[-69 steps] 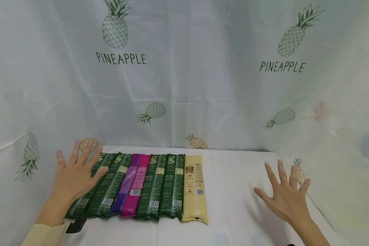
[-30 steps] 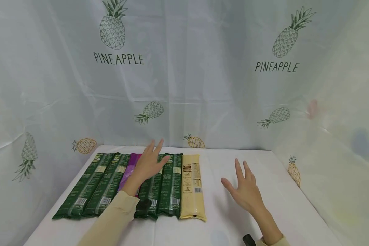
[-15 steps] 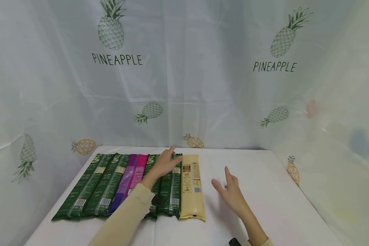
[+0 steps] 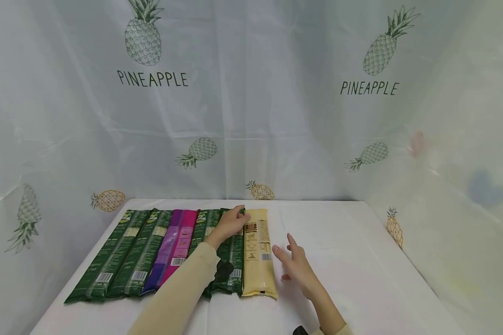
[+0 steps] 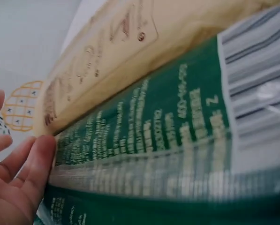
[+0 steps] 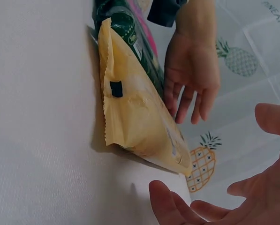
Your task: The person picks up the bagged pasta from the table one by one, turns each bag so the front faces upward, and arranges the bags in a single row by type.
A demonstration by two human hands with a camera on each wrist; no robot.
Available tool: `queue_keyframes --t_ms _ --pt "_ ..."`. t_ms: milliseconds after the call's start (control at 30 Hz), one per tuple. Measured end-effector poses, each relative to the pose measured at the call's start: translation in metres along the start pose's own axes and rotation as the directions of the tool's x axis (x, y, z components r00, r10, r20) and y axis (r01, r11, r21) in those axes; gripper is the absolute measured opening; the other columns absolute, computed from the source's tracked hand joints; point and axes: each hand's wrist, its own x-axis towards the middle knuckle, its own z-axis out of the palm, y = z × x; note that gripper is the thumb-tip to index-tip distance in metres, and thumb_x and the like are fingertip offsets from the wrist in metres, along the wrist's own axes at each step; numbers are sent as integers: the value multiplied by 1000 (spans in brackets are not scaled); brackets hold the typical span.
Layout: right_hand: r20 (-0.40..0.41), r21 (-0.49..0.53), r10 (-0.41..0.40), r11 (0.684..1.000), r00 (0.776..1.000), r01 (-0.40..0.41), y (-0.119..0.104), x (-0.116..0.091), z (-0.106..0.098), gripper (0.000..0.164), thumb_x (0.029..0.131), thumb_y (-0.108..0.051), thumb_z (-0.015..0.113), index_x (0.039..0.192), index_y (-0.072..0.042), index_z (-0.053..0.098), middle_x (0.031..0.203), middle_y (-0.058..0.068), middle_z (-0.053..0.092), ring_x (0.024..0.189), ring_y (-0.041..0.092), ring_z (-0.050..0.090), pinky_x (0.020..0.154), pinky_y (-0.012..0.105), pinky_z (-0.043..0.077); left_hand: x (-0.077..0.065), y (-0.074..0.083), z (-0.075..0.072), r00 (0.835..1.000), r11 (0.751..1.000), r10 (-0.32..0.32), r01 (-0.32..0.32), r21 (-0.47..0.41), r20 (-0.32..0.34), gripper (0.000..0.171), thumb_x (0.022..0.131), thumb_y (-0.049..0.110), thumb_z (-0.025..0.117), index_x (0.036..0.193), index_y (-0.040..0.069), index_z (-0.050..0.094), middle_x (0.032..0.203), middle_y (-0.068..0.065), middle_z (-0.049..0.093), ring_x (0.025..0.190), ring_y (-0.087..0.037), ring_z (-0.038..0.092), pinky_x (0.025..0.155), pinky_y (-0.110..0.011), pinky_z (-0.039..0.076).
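A yellow pasta packet (image 4: 258,265) lies at the right end of a row of long, flat packets on the white table. Beside it is a green pasta packet (image 4: 236,253). My left hand (image 4: 228,225) is over the far end of the green packet; in the left wrist view its fingertips (image 5: 45,147) are right at that end, near the seam with the yellow packet (image 5: 107,65). Just right of the yellow packet hovers my right hand (image 4: 301,270), fingers loosely bent and holding nothing. The right wrist view shows this hand (image 6: 243,197) apart from the yellow packet.
Further left in the row lie a purple-and-pink packet (image 4: 173,246) and more green packets (image 4: 109,260). A white curtain (image 4: 260,93) printed with pineapples stands behind the table (image 4: 360,260) and along both sides.
My left hand has come from the row's left end rightward to the far end next to the yellow packet. My right hand has moved left toward that packet, its fingers less spread.
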Motion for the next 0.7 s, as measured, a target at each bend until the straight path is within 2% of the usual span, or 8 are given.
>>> queue_keyframes --t_ms 167,233,367,433,500,600,633,700 --pt "27 -59 -16 998 1000 18 3 -1 8 94 102 -48 68 168 -1 21 155 37 35 128 51 53 72 46 64 13 -7 8 999 997 -35 36 63 -11 64 112 36 53 166 9 35 84 -8 65 58 -22 53 85 -46 50" --pt "34 -103 -14 995 999 17 4 -1 11 94 101 -46 71 167 0 23 151 37 39 127 51 54 78 49 63 20 -11 12 998 994 -57 57 91 -6 66 110 38 54 166 8 35 78 -10 65 58 -22 54 89 -47 50" --pt "64 -162 -14 986 998 25 6 0 16 93 97 -42 75 166 1 28 144 33 47 126 46 54 97 60 52 31 -17 16 997 982 -73 77 175 -32 67 109 38 58 165 7 38 102 -15 72 79 -26 63 94 -50 52" --pt "95 -173 -17 984 995 33 6 1 18 94 96 -40 77 166 1 29 142 30 49 124 43 53 103 64 46 34 -17 17 997 969 -70 78 236 -43 63 108 37 59 161 5 45 107 -19 71 82 -27 62 87 -49 54" --pt "119 -177 -25 983 993 46 6 1 22 96 94 -38 80 165 3 29 139 29 50 123 42 53 104 65 44 35 -16 17 997 951 -66 77 300 -46 55 108 36 60 153 4 55 99 -16 66 78 -22 58 76 -42 53" --pt "131 -196 -50 978 990 75 7 2 25 101 91 -34 84 164 6 28 133 28 51 117 38 54 104 64 45 34 -12 16 998 937 -66 66 342 -12 41 108 35 61 136 6 66 82 -14 56 63 -21 51 61 -35 46" --pt "133 -209 -63 974 989 90 8 3 26 102 89 -33 86 164 7 29 131 27 52 115 36 55 104 62 46 34 -10 15 998 935 -60 58 351 -5 37 107 34 62 131 6 67 83 -12 54 63 -19 52 61 -33 45" --pt "139 -238 -85 964 987 116 9 4 27 106 86 -32 89 163 9 29 128 26 52 107 32 55 100 58 49 31 -6 14 999 931 -52 47 363 4 37 107 33 63 133 6 66 95 -15 60 70 -22 56 65 -34 46"
